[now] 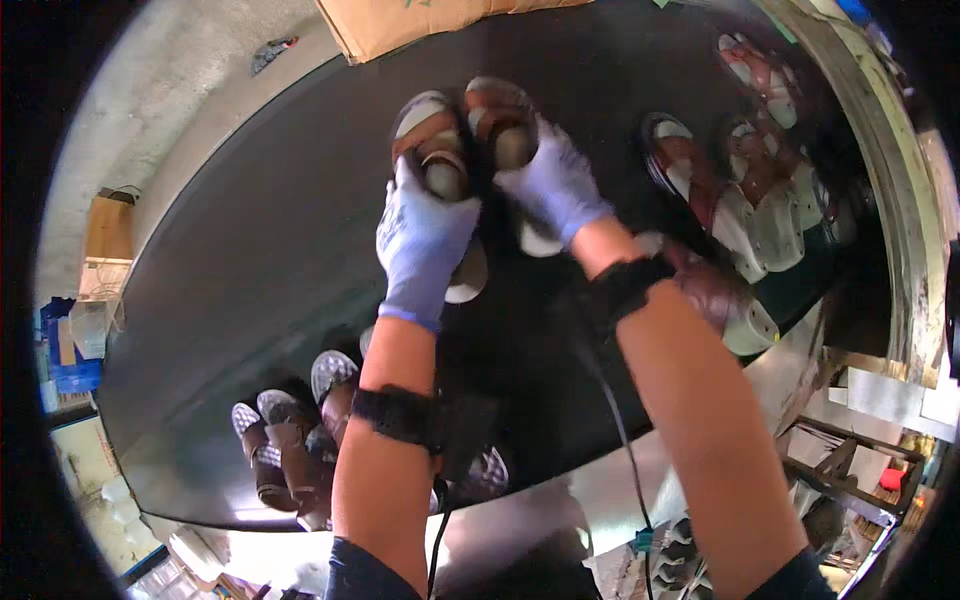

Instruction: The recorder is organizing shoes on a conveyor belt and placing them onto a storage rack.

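The left grip (pixel 425 235), a gloved hand, is clamped on the left sandal (pixel 428 128), whose brown straps and pale toe end point away beyond the fingers. The right grip (pixel 558 182), gloved too and slightly blurred, is clamped on the right sandal (pixel 494 100), just beside the first. Whether either sandal touches the dark surface (pixel 260 230) below the grips, I cannot tell. More sandals (pixel 735 215) lie to the right of the right grip; brown footwear (pixel 290 440) sits nearer the body, left of the left grip. A cardboard box (pixel 430 18) stands beyond both grips.
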The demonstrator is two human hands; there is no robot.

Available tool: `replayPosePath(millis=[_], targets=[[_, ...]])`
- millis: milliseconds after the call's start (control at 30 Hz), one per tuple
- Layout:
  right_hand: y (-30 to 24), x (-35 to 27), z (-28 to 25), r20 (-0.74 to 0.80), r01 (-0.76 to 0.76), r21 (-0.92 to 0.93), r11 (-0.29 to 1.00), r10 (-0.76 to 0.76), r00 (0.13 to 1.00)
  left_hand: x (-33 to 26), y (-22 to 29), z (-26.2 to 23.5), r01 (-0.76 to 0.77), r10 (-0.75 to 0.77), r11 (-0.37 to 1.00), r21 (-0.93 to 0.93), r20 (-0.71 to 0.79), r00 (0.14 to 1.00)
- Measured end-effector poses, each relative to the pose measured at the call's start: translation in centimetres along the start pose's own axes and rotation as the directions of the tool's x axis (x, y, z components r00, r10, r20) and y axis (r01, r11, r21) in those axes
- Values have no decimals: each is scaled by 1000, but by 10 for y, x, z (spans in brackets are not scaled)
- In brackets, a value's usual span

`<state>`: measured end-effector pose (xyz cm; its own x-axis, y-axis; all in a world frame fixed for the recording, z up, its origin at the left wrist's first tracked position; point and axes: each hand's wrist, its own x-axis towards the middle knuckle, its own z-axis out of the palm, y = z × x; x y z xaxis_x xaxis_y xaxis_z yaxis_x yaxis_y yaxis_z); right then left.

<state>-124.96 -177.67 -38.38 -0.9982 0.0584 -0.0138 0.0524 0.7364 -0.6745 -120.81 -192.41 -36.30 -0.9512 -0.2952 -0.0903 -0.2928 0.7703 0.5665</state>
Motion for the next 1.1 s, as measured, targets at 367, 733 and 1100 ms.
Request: replayPosePath(millis=[367,733,1100], targets=[[103,-403,-64,161,-202,252,947,164,973,-409,-91,41,284,-185,779,-560,227,956],[325,-968,-33,221,-543,696,470,579,785,-763,-229,181,886,-159,456,85,987,-12],[484,-1343,-18,-420,-873,-107,477,774,474,-1124,-176,463,332,236,943,-12,726,-646]])
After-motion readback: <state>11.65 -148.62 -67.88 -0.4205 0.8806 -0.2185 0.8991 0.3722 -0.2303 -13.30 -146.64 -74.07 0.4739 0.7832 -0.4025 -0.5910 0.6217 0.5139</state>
